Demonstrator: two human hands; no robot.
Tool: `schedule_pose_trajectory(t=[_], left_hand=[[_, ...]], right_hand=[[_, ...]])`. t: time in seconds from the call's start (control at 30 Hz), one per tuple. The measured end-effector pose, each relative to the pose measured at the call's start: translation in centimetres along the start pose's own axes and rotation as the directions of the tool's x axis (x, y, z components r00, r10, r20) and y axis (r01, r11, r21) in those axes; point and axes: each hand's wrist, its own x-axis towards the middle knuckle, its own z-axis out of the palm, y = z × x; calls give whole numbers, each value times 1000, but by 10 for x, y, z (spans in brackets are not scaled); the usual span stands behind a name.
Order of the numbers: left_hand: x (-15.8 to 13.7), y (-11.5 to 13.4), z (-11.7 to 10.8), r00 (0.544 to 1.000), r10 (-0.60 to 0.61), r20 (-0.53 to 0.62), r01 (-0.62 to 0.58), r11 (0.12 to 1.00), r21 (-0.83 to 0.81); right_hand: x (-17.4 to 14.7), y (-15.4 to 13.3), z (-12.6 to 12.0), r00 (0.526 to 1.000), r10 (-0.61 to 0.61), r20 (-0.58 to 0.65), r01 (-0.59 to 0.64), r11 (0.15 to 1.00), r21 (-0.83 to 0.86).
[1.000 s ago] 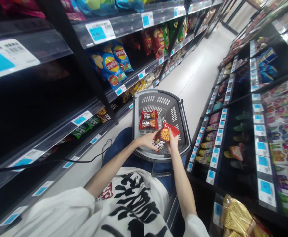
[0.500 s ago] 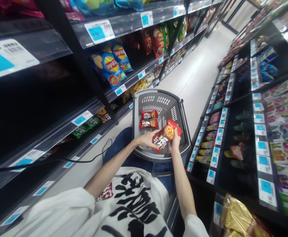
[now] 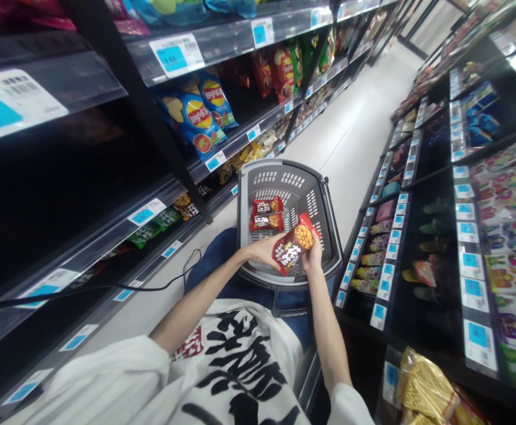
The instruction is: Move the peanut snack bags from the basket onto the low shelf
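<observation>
Both my hands hold one red snack packet [image 3: 293, 248] with yellow balls pictured on it, above the near end of a grey plastic shopping basket [image 3: 322, 195]. My left hand [image 3: 264, 251] grips its lower left edge. My right hand [image 3: 313, 258] grips its right side. Two more red packets of the same kind [image 3: 266, 213] lie flat on the basket's floor, one behind the other.
I am in a narrow shop aisle with black shelves on both sides. Blue crisp bags [image 3: 198, 115] hang on the left shelf, small snack packs [image 3: 375, 251] fill the right shelves. The pale floor [image 3: 350, 136] runs ahead. A black cable [image 3: 107, 288] crosses at the left.
The packet has turned from a folded, tilted pose to face me more squarely and lies a little lower left. Both hands stayed on it.
</observation>
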Motion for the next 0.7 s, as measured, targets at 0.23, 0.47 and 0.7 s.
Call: schedule_pose_trajectory(t=[0.23, 0.47, 0.7], left_hand=[[0, 1, -1, 996, 55, 68, -47, 993, -106], [0, 1, 0, 994, 60, 87, -47, 989, -138], [0, 2, 0, 995, 64, 81, -54, 991, -125]], right_hand=[[6, 3, -5, 1000, -2, -19, 2, 1000, 10], [7, 6, -8, 999, -11, -34, 10, 1000, -24], [6, 7, -7, 998, -49, -35, 47, 998, -40]])
